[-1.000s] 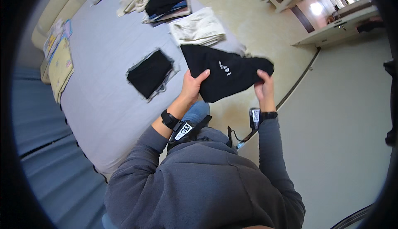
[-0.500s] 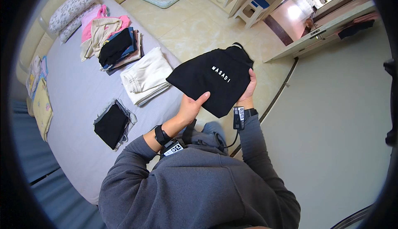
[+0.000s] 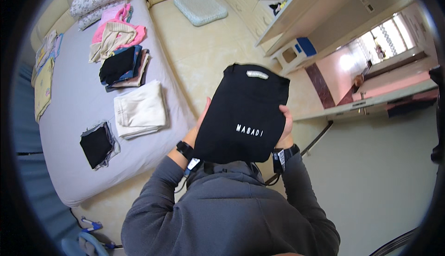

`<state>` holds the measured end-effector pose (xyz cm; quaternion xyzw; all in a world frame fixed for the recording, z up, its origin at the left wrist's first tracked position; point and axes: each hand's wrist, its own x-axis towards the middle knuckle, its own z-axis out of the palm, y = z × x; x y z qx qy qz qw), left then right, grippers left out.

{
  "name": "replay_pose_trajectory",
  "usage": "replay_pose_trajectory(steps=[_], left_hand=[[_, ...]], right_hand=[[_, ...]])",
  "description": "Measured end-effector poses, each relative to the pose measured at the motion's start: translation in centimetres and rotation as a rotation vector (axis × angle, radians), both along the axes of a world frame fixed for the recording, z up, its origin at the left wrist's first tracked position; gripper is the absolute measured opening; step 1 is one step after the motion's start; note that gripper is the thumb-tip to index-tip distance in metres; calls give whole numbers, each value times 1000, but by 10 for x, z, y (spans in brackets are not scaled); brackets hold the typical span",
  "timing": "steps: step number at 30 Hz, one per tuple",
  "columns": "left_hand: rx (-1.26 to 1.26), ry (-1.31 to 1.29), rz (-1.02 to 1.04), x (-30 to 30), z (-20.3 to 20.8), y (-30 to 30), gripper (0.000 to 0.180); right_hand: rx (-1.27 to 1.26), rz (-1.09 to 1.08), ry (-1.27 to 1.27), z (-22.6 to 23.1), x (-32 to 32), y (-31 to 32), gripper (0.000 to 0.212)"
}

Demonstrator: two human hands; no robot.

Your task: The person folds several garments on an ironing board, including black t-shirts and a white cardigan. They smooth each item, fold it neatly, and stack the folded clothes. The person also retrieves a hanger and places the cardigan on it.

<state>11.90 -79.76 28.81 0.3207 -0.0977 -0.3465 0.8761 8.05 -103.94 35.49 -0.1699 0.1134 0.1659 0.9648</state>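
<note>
A folded black top [image 3: 241, 103] with white lettering is held up in front of my waist. Its neckline, with a pale label inside, faces away from me. At the garment's left edge is my left hand [image 3: 204, 112], its fingers largely hidden behind the cloth. My right hand [image 3: 286, 128] grips the opposite edge, the thumb showing along the side and the other fingers underneath. Both wrists wear black straps with small devices.
On the bed [image 3: 69, 117] to my left lie folded white clothes [image 3: 141, 110], a black-and-grey pile [image 3: 97, 145], a dark stack [image 3: 118, 66] and loose pink clothes [image 3: 136, 35]. A stool [image 3: 294, 54] stands by the wardrobe [image 3: 245, 1]; a pale cushion [image 3: 200, 8] is on the floor.
The black top has turned from a slant to nearly upright, its neckline now showing. My left thumb has left its front, and that hand has slid behind the left edge. The view has shifted.
</note>
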Motion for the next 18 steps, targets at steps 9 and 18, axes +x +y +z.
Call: replay_pose_trajectory(steps=[9, 18], left_hand=[[153, 359, -73, 46, -22, -48, 50], [193, 426, 231, 161, -20, -32, 40]], right_hand=[[-132, 332, 214, -41, 103, -98, 47], [-173, 510, 115, -78, 259, -79, 49]])
